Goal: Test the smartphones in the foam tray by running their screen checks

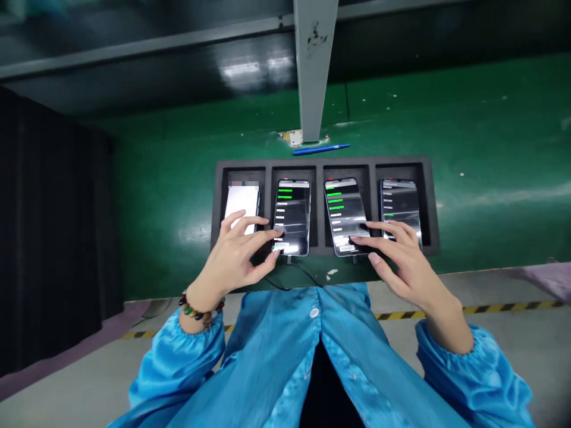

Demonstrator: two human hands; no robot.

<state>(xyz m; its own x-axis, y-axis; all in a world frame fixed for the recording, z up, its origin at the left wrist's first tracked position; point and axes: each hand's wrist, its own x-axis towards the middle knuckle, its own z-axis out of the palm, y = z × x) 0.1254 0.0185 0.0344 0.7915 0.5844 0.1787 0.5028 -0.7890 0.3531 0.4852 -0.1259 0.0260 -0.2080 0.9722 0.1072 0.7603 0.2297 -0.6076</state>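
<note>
Green counter (169, 196), dark tray (320, 162) on it, one phone per slot. My left hand (236, 252): fingers spread, gripping nothing, index at lower screen of second phone (293, 205), others over white-screen phone (241, 205). Right hand (404, 261) likewise apart, index at third phone (345, 211), others over fourth phone (400, 202). Touching or hovering, can't tell. Light single taps best, I'd judge; stray fingers lifted, cable (307, 271) unsnagged.
</note>
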